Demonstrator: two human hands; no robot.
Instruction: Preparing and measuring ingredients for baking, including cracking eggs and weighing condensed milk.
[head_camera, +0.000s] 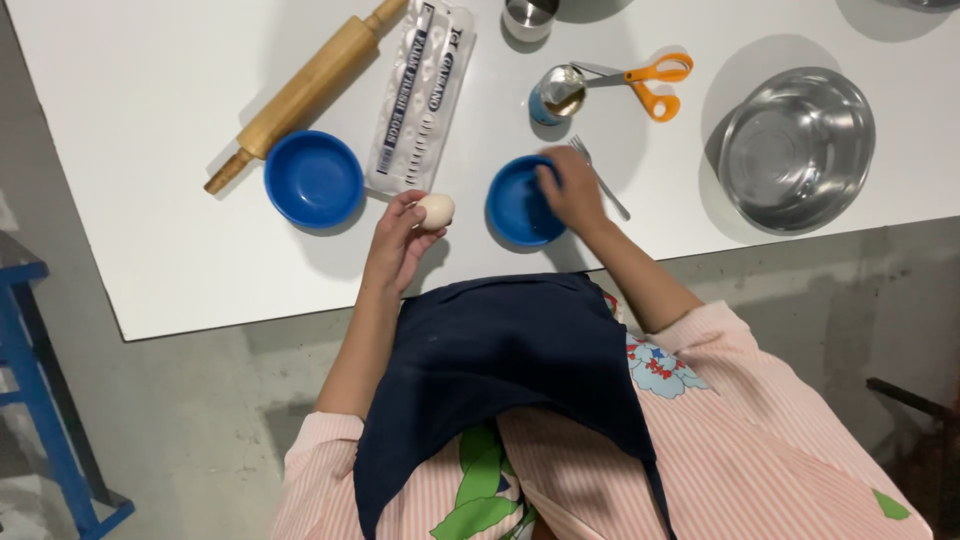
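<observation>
Left hand (398, 243) pinches an egg (436, 210) between fingertips and thumb, held just above the white table (150, 200). The egg sits between the two blue bowls, just below the near end of the clear plastic egg tray (420, 95).

Right hand (572, 190) grips the right rim of the blue bowl (518, 205), fingers curled over the edge; the bowl is flat on the table.

Around them:
- second blue bowl (313, 178) at 9 o'clock of the egg, untouched
- rolling pin (305, 92) at 11 o'clock, lying diagonally
- fork (600, 178) just beside the right hand at 2 o'clock
- small open tin can (556, 95) at 12 o'clock of the right hand, orange-handled scissors (645, 82) touching it
- steel mixing bowl (795, 148) at 3 o'clock, well apart
- steel cup (528, 17) at the far edge
</observation>
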